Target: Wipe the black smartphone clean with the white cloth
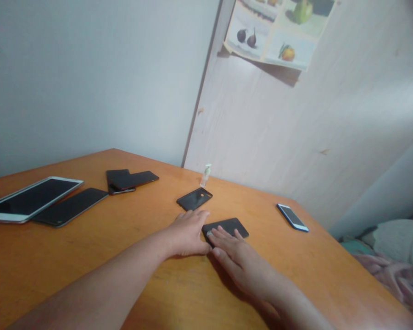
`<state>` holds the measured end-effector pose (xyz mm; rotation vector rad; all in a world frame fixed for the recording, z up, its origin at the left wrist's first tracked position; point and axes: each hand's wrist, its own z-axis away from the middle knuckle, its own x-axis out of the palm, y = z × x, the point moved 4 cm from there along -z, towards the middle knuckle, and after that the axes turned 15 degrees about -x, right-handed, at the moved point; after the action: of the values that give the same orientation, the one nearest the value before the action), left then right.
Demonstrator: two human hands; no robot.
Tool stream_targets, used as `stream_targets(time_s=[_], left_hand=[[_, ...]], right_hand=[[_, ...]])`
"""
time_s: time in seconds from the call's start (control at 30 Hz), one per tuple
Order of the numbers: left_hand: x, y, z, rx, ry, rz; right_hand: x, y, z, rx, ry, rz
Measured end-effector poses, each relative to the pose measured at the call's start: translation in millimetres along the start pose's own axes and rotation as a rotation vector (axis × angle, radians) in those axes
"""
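A black phone (234, 225) lies flat on the wooden table in front of me, partly covered by my right hand (239, 259). That hand rests palm down with its fingers stretched over the phone's left part. A small whitish patch (209, 233) shows at its fingertips; I cannot make out what it is. My left hand (190, 233) is at the phone's left edge, thumb and fingers spread apart, the thumb close to the near corner. Just beyond my left hand lies a black phone case (194, 199). Behind the case stands a small clear pump bottle (205, 175).
Left on the table (89, 256) are a white-framed tablet (34, 197), a large dark phone (72, 207) and two overlapping dark devices (134, 180). A white phone with a blue edge (292, 217) lies near the right edge. Walls rise behind; bedding (399, 252) is at right.
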<state>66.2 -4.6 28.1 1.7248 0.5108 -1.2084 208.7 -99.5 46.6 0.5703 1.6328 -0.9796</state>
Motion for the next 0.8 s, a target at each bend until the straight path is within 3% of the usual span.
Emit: stream_targets(time_s=[0.07,0.17,0.23,0.3,0.43,0.5,0.57,0.7,0.8], left_hand=[[0,0,0,-0.013,-0.004,0.004],[1,0,-1,-0.025,-0.017,0.013],[1,0,-2,-0.030,-0.022,0.022],[2,0,-2,-0.035,-0.018,0.024],[2,0,-1,-0.026,-0.006,0.019],[1,0,0,-0.025,-0.003,0.019],[0,1,0,-0.031,-0.001,0.017],[0,1,1,-0.031,-0.004,0.008],[3,0,0,-0.012,0.013,-0.003]], right_hand=[[-2,12,0,0.059,0.022,0.016],[-7,53,7,0.318,0.094,0.110],[-9,68,10,0.412,0.110,0.149],[-7,61,8,0.369,0.099,0.138],[0,13,-6,0.053,0.040,0.013],[3,0,-11,-0.035,0.015,-0.028],[3,6,-14,0.006,0.025,-0.008],[2,32,-13,0.227,0.084,0.092],[4,21,-15,0.135,0.066,0.057]])
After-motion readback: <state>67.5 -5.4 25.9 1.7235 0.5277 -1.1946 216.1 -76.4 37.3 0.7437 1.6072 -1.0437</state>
